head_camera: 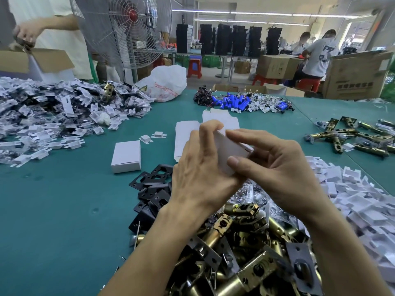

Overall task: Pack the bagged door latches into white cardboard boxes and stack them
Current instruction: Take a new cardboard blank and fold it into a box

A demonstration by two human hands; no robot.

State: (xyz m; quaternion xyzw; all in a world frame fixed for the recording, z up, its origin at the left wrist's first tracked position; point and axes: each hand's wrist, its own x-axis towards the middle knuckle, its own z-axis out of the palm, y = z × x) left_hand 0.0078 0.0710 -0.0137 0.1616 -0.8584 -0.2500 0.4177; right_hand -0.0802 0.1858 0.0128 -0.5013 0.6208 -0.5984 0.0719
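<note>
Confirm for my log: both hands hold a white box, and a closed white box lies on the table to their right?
No. Head view: the closed white box lies on the table left of the left hand and right hand holding the other box.

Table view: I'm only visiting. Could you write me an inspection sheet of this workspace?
Surface: green table, piles on most sides.
Job's things: white box in hands; closed box lying left; latches heaped nearest the camera.
Clutter: black plates, white inserts, bagged parts heap, plastic bag.
Hands: left hand and right hand both hold the white box.
Cables: thin wires by blue cells, far side.
Surroundings: fan, cartons, other workers.
</note>
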